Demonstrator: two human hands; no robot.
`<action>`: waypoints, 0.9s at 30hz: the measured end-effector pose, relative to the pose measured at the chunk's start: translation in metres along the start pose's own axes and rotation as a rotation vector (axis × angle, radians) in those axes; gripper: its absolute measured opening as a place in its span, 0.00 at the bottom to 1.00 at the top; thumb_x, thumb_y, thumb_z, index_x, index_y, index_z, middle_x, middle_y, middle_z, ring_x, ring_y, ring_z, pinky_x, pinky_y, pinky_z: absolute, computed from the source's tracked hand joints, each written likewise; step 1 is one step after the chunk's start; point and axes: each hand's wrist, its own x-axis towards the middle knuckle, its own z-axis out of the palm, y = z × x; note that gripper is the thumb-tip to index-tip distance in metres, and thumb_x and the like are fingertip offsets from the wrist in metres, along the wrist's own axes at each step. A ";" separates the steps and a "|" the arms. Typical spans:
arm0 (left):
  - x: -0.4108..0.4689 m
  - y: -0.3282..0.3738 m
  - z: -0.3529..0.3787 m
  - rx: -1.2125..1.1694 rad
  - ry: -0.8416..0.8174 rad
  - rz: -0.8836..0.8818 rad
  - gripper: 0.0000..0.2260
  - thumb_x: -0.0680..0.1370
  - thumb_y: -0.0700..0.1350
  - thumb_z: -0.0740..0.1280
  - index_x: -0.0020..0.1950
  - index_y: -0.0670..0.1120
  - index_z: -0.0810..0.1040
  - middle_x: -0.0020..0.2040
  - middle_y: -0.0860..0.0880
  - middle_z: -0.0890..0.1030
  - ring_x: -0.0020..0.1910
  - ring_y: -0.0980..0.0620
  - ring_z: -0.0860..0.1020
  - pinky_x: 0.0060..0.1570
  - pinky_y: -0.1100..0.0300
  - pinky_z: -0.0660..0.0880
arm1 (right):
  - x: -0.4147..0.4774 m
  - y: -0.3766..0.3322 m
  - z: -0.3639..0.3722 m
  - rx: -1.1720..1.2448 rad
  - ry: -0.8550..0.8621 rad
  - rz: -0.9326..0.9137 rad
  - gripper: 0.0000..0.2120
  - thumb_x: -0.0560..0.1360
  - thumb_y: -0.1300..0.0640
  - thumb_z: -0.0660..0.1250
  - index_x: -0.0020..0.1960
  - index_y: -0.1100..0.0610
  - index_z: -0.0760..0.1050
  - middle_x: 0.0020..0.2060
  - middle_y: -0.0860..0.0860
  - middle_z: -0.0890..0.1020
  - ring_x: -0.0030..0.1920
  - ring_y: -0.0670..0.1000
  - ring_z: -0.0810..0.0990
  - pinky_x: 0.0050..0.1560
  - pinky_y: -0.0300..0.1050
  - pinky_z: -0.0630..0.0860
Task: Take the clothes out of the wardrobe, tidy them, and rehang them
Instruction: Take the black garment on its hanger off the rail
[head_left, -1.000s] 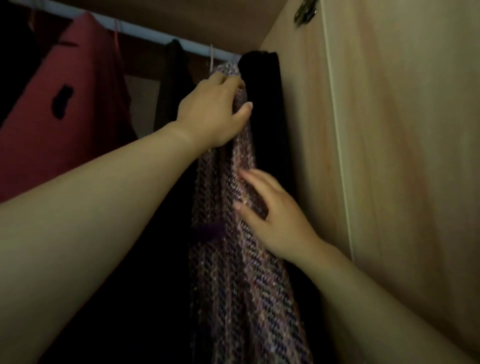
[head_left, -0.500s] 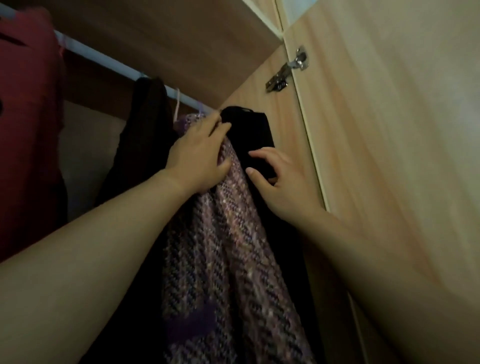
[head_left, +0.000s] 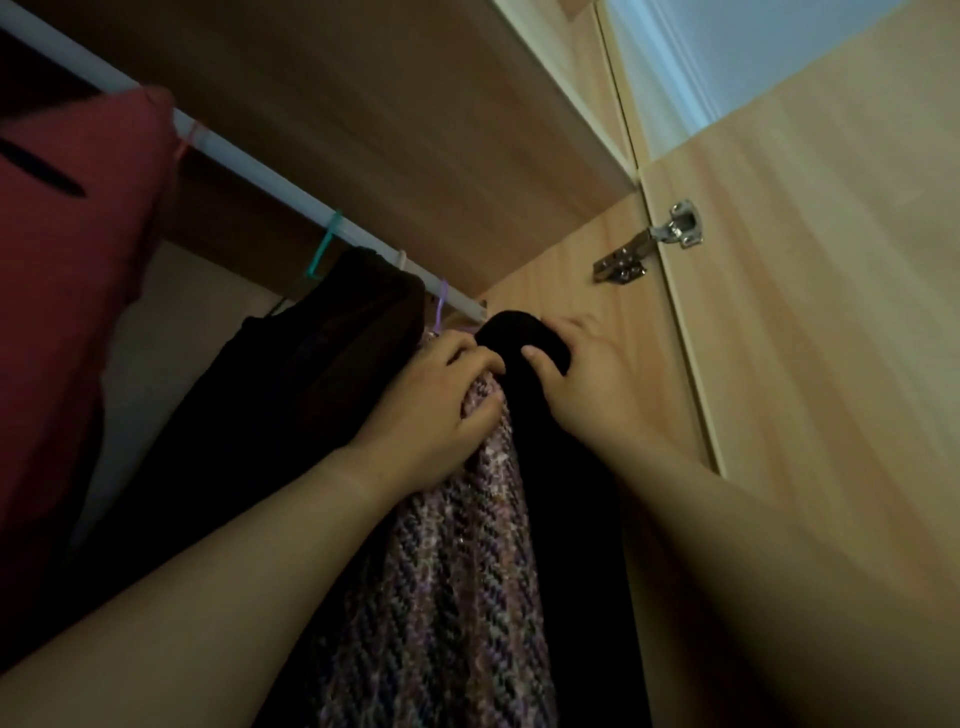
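Purple, coarse herringbone knit (head_left: 457, 571) hangs under the white rail (head_left: 249, 167), its top bunched in the left hand (head_left: 436, 410); the right hand (head_left: 582, 379) clasps the rounded black garment (head_left: 519, 338) beside the pale wood wall (head_left: 571, 291).

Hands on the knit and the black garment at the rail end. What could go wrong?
Left hand bunches the purple knit below its hanger hook; a pull may slip it off the hanger. Right hand grips the black garment, packed between knit and wardrobe side wall; lifting it may drag the knit along.
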 end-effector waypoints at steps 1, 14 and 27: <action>0.000 -0.002 0.003 -0.024 0.013 -0.021 0.12 0.80 0.49 0.61 0.60 0.46 0.74 0.58 0.50 0.70 0.57 0.55 0.69 0.50 0.68 0.61 | 0.001 0.003 0.000 -0.016 -0.002 0.003 0.20 0.77 0.51 0.63 0.66 0.58 0.72 0.59 0.54 0.75 0.57 0.54 0.74 0.53 0.42 0.69; -0.022 -0.029 0.020 -0.160 0.062 -0.004 0.20 0.74 0.59 0.54 0.51 0.44 0.74 0.52 0.50 0.70 0.51 0.53 0.71 0.51 0.60 0.67 | 0.039 -0.016 0.015 -0.421 -0.338 0.048 0.11 0.78 0.57 0.60 0.57 0.61 0.72 0.54 0.58 0.77 0.55 0.57 0.76 0.44 0.44 0.68; -0.029 -0.048 0.006 -0.197 0.071 0.046 0.20 0.75 0.59 0.55 0.52 0.45 0.75 0.55 0.50 0.70 0.55 0.54 0.71 0.53 0.68 0.65 | 0.040 0.006 0.034 -0.159 -0.109 0.210 0.13 0.73 0.52 0.68 0.57 0.47 0.78 0.54 0.48 0.81 0.56 0.52 0.78 0.52 0.44 0.74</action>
